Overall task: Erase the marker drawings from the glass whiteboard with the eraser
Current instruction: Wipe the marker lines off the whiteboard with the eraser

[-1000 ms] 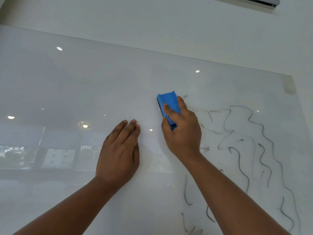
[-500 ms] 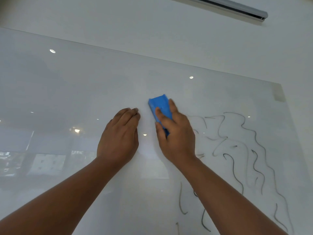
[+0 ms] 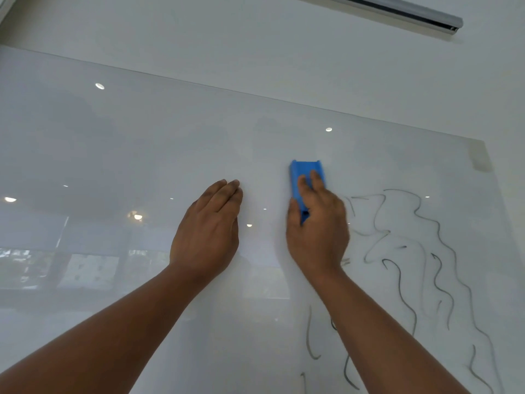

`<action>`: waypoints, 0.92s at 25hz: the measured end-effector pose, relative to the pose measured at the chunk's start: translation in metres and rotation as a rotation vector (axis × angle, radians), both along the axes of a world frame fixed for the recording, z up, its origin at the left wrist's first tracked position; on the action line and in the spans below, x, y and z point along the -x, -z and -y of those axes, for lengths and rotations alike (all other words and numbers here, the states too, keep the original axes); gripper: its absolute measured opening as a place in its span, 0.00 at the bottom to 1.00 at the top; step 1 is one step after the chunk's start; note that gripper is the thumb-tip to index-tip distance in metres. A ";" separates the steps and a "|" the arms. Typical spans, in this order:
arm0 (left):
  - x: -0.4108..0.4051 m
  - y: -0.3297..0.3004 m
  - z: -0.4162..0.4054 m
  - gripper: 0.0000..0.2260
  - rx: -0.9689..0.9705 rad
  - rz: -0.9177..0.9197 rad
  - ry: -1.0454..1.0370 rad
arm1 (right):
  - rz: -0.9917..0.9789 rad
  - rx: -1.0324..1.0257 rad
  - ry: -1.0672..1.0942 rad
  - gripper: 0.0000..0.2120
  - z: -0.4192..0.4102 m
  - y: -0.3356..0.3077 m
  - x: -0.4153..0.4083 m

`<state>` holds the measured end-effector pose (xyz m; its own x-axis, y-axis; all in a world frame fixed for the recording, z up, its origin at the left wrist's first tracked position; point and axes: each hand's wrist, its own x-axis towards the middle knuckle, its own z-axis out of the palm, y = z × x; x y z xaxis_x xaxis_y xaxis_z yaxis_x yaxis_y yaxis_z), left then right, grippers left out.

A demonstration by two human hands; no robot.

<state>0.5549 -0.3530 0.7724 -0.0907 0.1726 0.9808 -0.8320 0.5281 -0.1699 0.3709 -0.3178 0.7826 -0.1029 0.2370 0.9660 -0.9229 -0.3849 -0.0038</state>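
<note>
A glass whiteboard [image 3: 142, 143] fills most of the view, mounted on a white wall. My right hand [image 3: 316, 231] presses a blue eraser [image 3: 306, 173] flat against the glass, the eraser standing upright with its top end above my fingers. Dark wavy marker drawings [image 3: 412, 251] cover the glass to the right of and below that hand. My left hand [image 3: 208, 231] lies flat on the glass a short way left of the eraser, fingers together, holding nothing. The glass left of the eraser shows no marks.
The board's top edge [image 3: 255, 95] slants down to the right, ending at a corner mount [image 3: 480, 157]. A metal rail [image 3: 397, 11] runs along the wall above. Ceiling lights and windows [image 3: 85, 268] reflect in the left part of the glass.
My right hand turned the eraser from tilted left to upright and kept it near the drawing's upper left edge. The left hand stayed flat on the glass. The view tilted upward a little.
</note>
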 end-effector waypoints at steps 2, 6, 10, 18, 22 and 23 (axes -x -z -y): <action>0.000 0.001 -0.001 0.20 -0.002 0.010 -0.010 | -0.191 0.010 0.017 0.21 0.004 0.014 0.003; 0.002 0.006 -0.002 0.18 0.053 0.166 -0.055 | 0.168 0.047 -0.134 0.21 -0.003 0.004 0.025; 0.004 0.012 -0.004 0.18 0.045 0.186 -0.052 | -0.243 0.023 -0.032 0.21 0.004 0.047 0.005; 0.023 0.029 -0.005 0.22 -0.030 -0.009 0.057 | -0.253 0.022 -0.034 0.20 0.002 0.051 0.031; 0.027 0.035 -0.003 0.25 -0.036 0.016 0.039 | 0.153 0.052 -0.158 0.18 -0.013 0.016 0.084; 0.026 0.034 -0.003 0.26 -0.041 0.017 0.036 | 0.263 0.041 -0.179 0.18 -0.012 0.013 0.079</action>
<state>0.5287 -0.3498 0.7381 -0.1020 0.1354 0.9855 -0.8096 0.5643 -0.1613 0.2916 -0.3058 0.7691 -0.3915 0.2310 0.8907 -0.8100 -0.5459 -0.2144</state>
